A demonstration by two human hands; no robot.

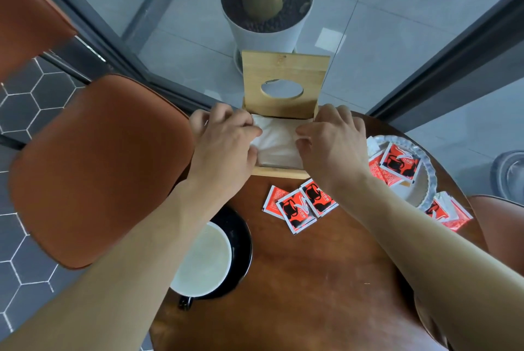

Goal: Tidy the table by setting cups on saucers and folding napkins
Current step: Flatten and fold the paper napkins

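Both hands work at the far edge of the round wooden counter [326, 265], over an open bamboo napkin box [279, 173] whose lid [285, 67], with an oval hole in it, stands tilted up on the far side. The left hand [226, 146] has its fingers curled onto the left edge of the white napkins [279, 143] lying in the box, and the right hand [334, 143] pinches the right edge between thumb and fingertips; both hands are narrow, closed on the napkin stack from either side.

At the near left, partly under the left forearm, a white cup [207, 260] sits on a black saucer [241, 234], close to the counter's edge. Just near of the box lie three red and black sachets [300, 204], overlapping one another. To the right, a scalloped silver tray [425, 166] holds more sachets of the same kind, and a few others lie at its near rim.

A brown leather chair [99, 169] stands left of the counter. Beyond the box, on the grey tiled floor, is a white plant pot [266, 36] with a thick green stem.
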